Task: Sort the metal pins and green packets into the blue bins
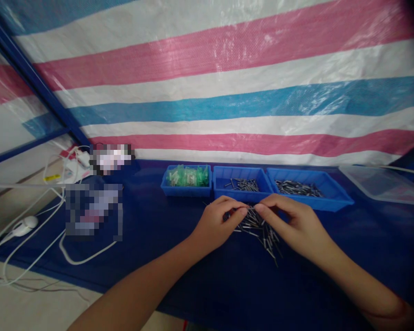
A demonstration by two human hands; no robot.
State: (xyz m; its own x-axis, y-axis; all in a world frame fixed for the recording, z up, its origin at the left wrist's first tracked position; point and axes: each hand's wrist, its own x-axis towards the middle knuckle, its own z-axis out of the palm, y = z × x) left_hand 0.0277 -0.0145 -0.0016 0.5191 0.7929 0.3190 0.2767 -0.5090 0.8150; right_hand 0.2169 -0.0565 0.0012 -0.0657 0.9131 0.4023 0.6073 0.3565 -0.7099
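My left hand (221,220) and my right hand (296,223) meet over a loose pile of thin metal pins (257,223) on the blue table. Thumb and forefinger of each hand are pinched together, fingertips almost touching. A slim metal pin seems to run between the two pinches, though the fingers cover most of it. Just behind the hands stand two blue bins: the middle bin (219,188) holds some metal pins (244,185), and the right bin (336,195) holds more of them (298,188).
A left blue bin (186,191) contains green-wrapped small packets (189,176). At the right lies a clear plastic lid or tray (382,186). White cables (86,261), a white plug-like device (25,225) and a power strip (74,170) occupy the left. A striped plastic sheet (227,101) hangs behind.
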